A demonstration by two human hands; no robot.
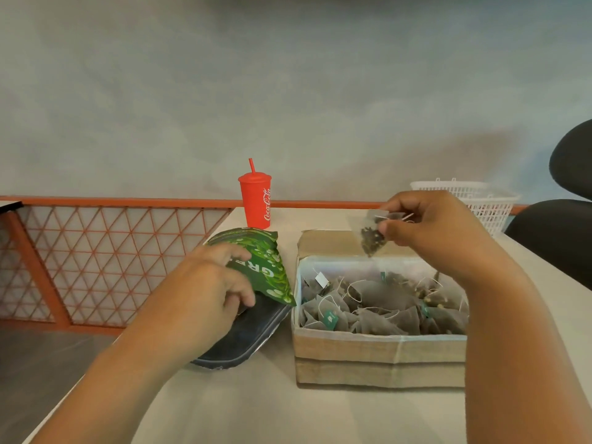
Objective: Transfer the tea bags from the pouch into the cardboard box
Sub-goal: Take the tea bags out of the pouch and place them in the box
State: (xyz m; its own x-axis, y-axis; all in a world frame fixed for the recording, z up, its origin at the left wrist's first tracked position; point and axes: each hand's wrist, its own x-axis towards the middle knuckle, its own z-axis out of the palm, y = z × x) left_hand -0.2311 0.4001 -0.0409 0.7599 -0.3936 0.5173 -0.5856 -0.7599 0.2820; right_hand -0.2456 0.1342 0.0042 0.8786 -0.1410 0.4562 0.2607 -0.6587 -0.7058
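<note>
While the right hand [429, 232] pinches a single tea bag [371, 238] between thumb and fingers above the far edge of the open cardboard box [378, 360], the left hand [208, 290] curls its fingers over the green tea pouch [266, 267], which lies on the table [256, 405] just left of the box. A heap of tea bags [378, 302] lies inside the box. A red Coca-Cola cup [256, 200] stands behind the pouch, and a white plastic basket [480, 200] sits at far right.

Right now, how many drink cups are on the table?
1. The red cup stands at the far edge of the table, behind the green pouch; none seems hidden.
</note>
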